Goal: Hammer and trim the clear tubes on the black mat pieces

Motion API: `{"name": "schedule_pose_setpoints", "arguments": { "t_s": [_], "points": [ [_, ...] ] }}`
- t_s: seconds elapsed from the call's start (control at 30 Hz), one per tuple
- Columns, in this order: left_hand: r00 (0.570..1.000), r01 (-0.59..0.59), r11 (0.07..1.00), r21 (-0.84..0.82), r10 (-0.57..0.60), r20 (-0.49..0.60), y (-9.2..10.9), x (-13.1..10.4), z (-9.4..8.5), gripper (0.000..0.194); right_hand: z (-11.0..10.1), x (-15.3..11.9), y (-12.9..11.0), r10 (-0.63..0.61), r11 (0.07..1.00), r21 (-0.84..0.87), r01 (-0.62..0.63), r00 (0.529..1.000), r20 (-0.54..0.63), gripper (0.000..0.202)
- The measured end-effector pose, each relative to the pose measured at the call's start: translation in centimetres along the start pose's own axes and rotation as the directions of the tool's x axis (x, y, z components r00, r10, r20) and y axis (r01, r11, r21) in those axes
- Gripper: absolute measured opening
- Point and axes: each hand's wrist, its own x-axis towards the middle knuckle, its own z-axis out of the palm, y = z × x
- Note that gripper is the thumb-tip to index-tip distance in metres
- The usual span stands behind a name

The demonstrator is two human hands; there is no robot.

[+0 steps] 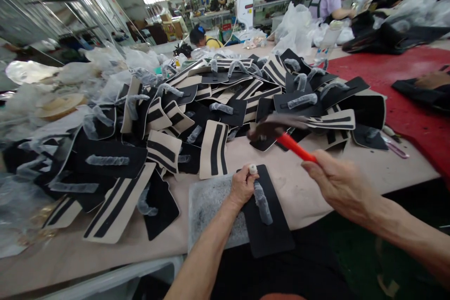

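My left hand is closed round a short upright tool with a round, whitish top; its lower end is hidden by my fingers. The tool stands at the upper end of a black panel, beside a plastic-wrapped strap handle. Beneath the panel lies a worn, translucent board. In my right hand is a hammer gripped by its red handle. The dark head, blurred by motion, is raised above and right of the tool's top, apart from it.
A heap of similar panels, some showing beige backs with black strips, spreads behind and left. Plastic wrapping piles at far left. A red sheet lies at right, near pink-handled scissors. A co-worker sits behind.
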Motion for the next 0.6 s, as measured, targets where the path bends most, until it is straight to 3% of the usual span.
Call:
{"name": "schedule_pose_setpoints", "arguments": {
  "t_s": [0.07,0.1,0.23,0.27,0.4,0.53,0.6],
  "points": [
    [1.0,-0.003,1.0,0.011,0.003,-0.003,0.0,0.0,0.0,0.011,0.0,0.0,-0.2,0.031,0.997,0.072,-0.022,0.991,-0.127,0.033],
    [1.0,-0.004,1.0,0.019,0.004,-0.002,0.0,0.0,0.0,0.011,0.3,0.0,-0.2,0.01,0.998,0.058,-0.003,0.993,-0.119,0.033],
    [1.0,0.007,0.999,0.05,-0.007,0.015,-0.1,0.0,0.0,0.008,1.6,-0.1,0.8,-0.094,0.983,-0.134,0.123,0.974,0.208,0.035],
    [1.0,0.009,0.999,0.047,-0.009,0.017,-0.1,0.0,0.0,0.008,1.7,-0.1,1.0,-0.07,0.983,-0.149,0.107,0.969,0.235,0.034],
    [1.0,0.005,1.0,0.031,-0.005,0.011,-0.3,0.0,0.0,0.009,1.8,-0.3,1.1,0.045,0.996,-0.082,-0.034,0.989,0.142,0.035],
    [0.999,0.02,0.998,0.054,-0.022,0.023,-0.3,0.0,0.1,0.009,2.0,-0.6,1.4,0.012,0.984,-0.174,0.044,0.951,0.308,0.033],
    [0.999,0.022,0.998,0.056,-0.023,0.024,-0.2,0.0,0.0,0.009,2.2,-0.6,2.0,0.045,0.986,-0.164,0.012,0.94,0.338,0.033]
  ]
}}
